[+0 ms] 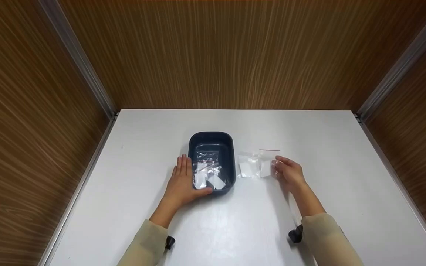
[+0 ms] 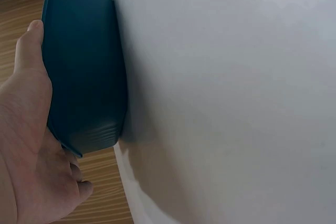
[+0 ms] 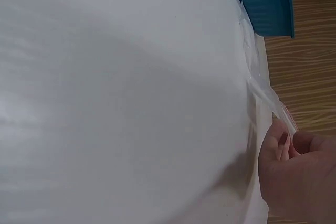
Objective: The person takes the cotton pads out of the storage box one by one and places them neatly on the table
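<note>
A dark blue rectangular container (image 1: 212, 141) stands on the white table, with several small clear zip bags (image 1: 201, 178) holding white pieces inside it. My left hand (image 1: 182, 184) rests against its left side, fingers straight and thumb along the near rim. Right of the container, my right hand (image 1: 290, 173) pinches the right side of a clear zip bag (image 1: 266, 167) with a red-lined top and a white piece inside. Another such bag (image 1: 247, 168) lies directly left of it, partly overlapped. In the right wrist view, the pinched bag's edge (image 3: 268, 95) slants up from the table to the fingertips.
The white table (image 1: 154, 133) is bounded by wood-grain panels (image 1: 213, 55) at the back and both sides. Metal rails (image 1: 87, 66) run along the corners. A small black object (image 1: 296, 234) shows at each sleeve cuff.
</note>
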Available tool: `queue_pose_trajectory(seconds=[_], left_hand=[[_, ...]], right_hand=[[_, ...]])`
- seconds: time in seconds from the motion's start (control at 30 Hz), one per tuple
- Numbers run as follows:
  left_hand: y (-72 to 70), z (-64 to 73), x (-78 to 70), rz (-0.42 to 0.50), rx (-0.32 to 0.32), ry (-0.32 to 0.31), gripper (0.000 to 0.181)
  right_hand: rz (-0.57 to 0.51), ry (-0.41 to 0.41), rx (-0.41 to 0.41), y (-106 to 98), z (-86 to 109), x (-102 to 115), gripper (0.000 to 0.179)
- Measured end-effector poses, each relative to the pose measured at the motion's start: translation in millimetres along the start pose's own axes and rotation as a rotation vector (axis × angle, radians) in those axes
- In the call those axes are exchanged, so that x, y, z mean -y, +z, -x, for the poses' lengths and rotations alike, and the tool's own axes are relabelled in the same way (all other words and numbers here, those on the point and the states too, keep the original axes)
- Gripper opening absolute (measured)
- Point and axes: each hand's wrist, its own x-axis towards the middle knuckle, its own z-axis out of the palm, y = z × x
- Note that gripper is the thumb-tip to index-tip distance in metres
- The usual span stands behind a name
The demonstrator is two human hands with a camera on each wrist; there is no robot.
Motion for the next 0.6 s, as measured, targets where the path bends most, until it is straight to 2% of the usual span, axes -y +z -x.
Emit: queue_pose_trajectory(seconds=[0.37,0.6], left_hand=[[0.6,0.1,0.0,0.0,-0.003,-0.005,0.139],[-0.5,0.6,0.3,-0.011,-0.012,0.008,0.14]], right_hand=[[0.204,-0.083,-0.019,0.5,3.8,-1.9,0.052],[0.242,-0.098,-0.003,0.7,5.4,-0.9,0.054]])
